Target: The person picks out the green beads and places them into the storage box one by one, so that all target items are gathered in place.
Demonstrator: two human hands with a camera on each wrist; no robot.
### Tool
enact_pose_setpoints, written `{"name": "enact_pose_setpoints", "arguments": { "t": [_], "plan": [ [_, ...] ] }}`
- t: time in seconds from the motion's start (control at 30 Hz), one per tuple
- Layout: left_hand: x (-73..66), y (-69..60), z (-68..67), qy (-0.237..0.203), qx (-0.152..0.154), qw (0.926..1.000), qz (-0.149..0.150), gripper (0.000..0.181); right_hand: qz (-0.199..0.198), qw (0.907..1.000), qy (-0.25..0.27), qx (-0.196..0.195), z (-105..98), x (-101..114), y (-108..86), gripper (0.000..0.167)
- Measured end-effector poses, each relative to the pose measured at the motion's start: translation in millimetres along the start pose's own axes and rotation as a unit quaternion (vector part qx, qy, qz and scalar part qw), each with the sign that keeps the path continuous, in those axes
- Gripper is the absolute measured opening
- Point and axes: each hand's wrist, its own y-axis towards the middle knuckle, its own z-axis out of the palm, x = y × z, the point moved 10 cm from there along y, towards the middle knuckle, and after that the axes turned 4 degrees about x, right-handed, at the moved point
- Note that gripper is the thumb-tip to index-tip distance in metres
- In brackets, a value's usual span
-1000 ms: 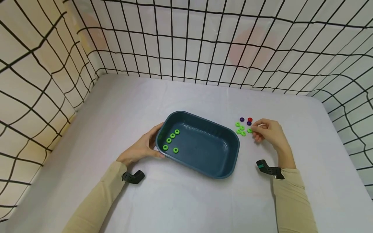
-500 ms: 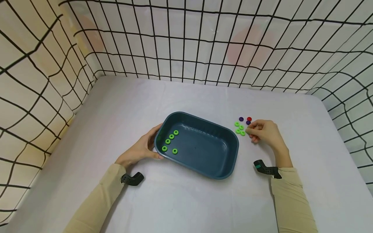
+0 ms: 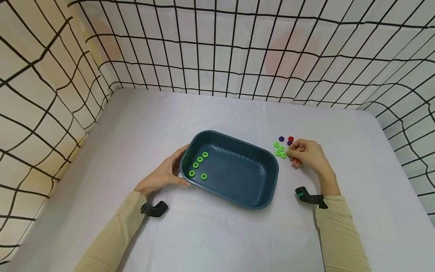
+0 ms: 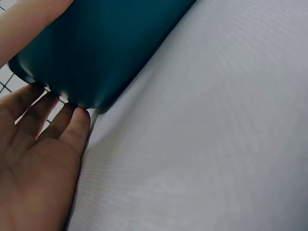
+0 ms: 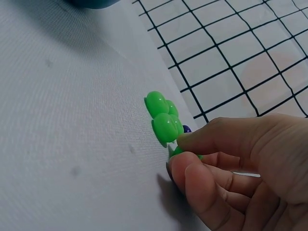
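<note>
A dark blue-green plastic tub (image 3: 234,170) stands on the white-covered table in the head view, with several green rings (image 3: 195,165) lying in its left part. My left hand (image 3: 166,172) grips the tub's left end, the thumb at the near side and the fingers round the far side. On the right, my right hand (image 3: 309,153) pinches a green ring (image 5: 178,151), mostly hidden between thumb and fingers. Just left of those fingertips lie several loose green rings (image 3: 281,149). Two purple rings (image 3: 281,139) and a red ring (image 3: 290,139) lie just behind them.
Black netting (image 3: 217,49) stands along the back and both sides of the table (image 3: 217,234). Each wrist wears a black camera mount; the right one (image 3: 310,196) hangs between the tub and the right forearm.
My right hand has shifted slightly left and closed over the green ring at its fingertips, which was visible earlier. The left hand and tub keep their places.
</note>
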Motion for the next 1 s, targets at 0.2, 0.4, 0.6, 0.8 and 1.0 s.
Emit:
{"name": "enact_pose_setpoints", "arguments": {
  "t": [0.2, 0.4, 0.6, 0.8, 1.0],
  "plan": [
    [0.3, -0.7, 0.8, -0.006, 0.005, 1.0, 0.005, 0.115, 0.004, 0.9998, 0.019, 0.009, 3.3, -0.6, -0.2, 0.027],
    [0.0, -1.0, 0.4, -0.003, 0.004, 1.0, 0.007, 0.114, 0.008, 0.9996, 0.027, 0.008, 4.2, 1.3, -0.9, 0.026],
    [-0.7, -1.2, 1.4, -0.005, 0.007, 0.9999, 0.011, 0.114, 0.014, 0.9988, 0.046, 0.009, 3.9, 2.3, -2.9, 0.03],
    [-1.4, -1.2, 1.2, -0.004, 0.005, 0.9999, 0.01, 0.114, 0.006, 0.9979, 0.064, 0.007, 2.2, 7.3, -4.2, 0.032],
    [-0.3, -0.4, 0.8, 0.0, 0.002, 1.0, 0.005, 0.114, 0.006, 0.9975, 0.07, 0.005, -0.3, 7.3, -4.4, 0.032]
  ]
}}
